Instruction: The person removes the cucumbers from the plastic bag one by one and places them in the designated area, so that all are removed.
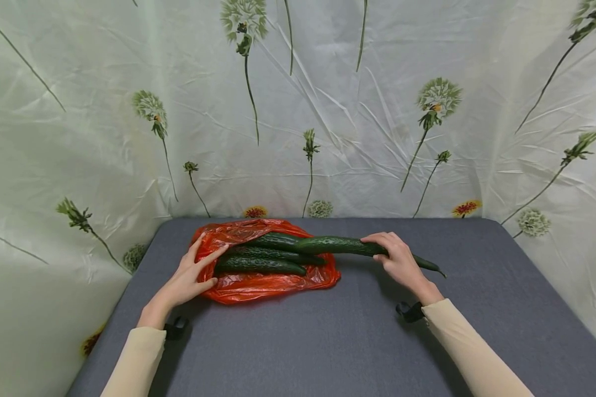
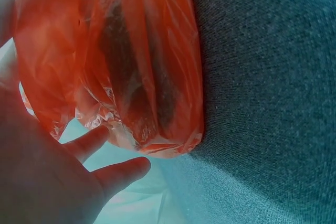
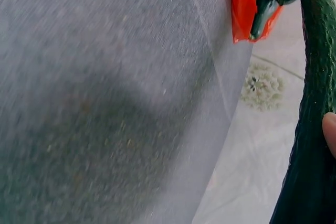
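Observation:
A red plastic bag point(image 1: 273, 289) lies on its side with its mouth facing right. Inside it three dark green cucumbers point(image 1: 260, 266) show through the opening. With spread fingers, my left hand point(image 1: 186, 278) rests against the bag's left end. In the left wrist view the thin red film point(image 2: 173, 66) stretches over dark shapes beside my fingers point(image 2: 123, 174). My right hand point(image 1: 399, 262) grips another long cucumber point(image 1: 335, 245) near its stem half. Its left end overlaps the bagged cucumbers at the mouth, while its thin stem points right. The right wrist view shows this cucumber point(image 3: 317, 77) raised above the cloth.
A grey cloth-covered table point(image 1: 298, 353) spreads beneath both hands. Behind it and along the sides hangs a pale curtain point(image 1: 298, 110) printed with dandelions. Dark straps point(image 1: 410, 312) circle both wrists.

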The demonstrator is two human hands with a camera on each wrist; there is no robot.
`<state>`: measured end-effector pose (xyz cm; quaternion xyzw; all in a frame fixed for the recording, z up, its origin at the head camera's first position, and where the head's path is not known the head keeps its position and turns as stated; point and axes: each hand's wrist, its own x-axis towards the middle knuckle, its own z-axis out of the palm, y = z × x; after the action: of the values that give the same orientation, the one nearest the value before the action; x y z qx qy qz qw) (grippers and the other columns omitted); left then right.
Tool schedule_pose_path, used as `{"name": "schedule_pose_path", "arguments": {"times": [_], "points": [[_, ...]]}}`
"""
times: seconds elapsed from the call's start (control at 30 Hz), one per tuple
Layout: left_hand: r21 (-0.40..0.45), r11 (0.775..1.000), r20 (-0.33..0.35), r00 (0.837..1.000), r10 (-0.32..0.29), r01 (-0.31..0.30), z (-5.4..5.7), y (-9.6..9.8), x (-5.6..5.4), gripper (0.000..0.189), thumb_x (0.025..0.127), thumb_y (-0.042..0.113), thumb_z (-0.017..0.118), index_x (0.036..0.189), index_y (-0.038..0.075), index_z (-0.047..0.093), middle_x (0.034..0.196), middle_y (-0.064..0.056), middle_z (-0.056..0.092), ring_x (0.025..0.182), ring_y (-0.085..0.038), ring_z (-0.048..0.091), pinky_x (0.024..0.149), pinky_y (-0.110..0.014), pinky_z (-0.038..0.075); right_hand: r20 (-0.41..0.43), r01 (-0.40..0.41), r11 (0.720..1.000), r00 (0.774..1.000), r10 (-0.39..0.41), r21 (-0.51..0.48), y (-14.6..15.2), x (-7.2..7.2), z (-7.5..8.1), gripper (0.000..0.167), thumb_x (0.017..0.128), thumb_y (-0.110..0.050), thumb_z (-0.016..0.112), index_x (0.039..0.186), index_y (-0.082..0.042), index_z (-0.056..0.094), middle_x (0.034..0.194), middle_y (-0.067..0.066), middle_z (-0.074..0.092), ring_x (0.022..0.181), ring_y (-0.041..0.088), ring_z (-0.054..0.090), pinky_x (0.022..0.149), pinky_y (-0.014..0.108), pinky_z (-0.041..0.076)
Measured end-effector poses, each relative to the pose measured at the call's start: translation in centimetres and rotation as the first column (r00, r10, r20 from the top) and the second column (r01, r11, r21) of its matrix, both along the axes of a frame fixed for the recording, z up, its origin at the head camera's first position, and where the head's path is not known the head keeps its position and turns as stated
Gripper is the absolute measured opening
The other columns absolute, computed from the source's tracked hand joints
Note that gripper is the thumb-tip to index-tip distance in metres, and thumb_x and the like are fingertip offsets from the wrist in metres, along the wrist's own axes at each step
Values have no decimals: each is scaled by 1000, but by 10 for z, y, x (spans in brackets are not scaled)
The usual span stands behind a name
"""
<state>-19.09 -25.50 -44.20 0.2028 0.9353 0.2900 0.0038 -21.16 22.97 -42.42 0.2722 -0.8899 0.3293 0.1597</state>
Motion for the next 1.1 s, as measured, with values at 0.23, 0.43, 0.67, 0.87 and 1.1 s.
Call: {"name": "schedule_pose_path", "arguments": {"times": [0.23,0.43,0.67,0.87,1.1], "points": [[-17,1000,16,1000,7,-7,2,1,1,70,87,12,65,150,19,35,155,-24,-4,132,-58,9,91,-75,21,-19,24,1000,1000,-24,7,13,2,-2,45,76,15,68,116,-6,67,113,10,64,97,25,53,75,43,42],[-19,1000,13,1000,-2,3,1,0,2,68,88,11,64,149,21,38,156,-23,-3,132,-58,8,91,-75,20,-33,44,999,998,-44,9,26,1,-7,47,75,17,67,115,-7,67,112,8,64,95,24,53,75,44,42],[-11,1000,24,1000,2,-2,-1,-1,4,65,88,12,63,148,19,39,154,-26,0,133,-58,7,91,-76,20,-12,60,998,998,-59,18,39,-2,-10,47,75,18,67,115,-7,67,112,10,64,97,26,54,77,47,42],[-17,1000,31,999,21,-20,-1,-1,4,66,88,14,61,149,17,36,153,-30,1,131,-59,9,90,-77,20,3,65,997,998,-65,33,50,-4,-11,46,75,17,67,115,-5,66,112,12,64,100,31,54,80,51,42],[-32,999,39,998,39,-38,-1,0,2,68,87,13,59,151,17,33,152,-31,0,131,-60,8,89,-77,20,10,71,996,997,-72,51,61,-7,-11,45,76,18,66,114,-5,67,112,13,64,99,31,54,79,52,42]]}}
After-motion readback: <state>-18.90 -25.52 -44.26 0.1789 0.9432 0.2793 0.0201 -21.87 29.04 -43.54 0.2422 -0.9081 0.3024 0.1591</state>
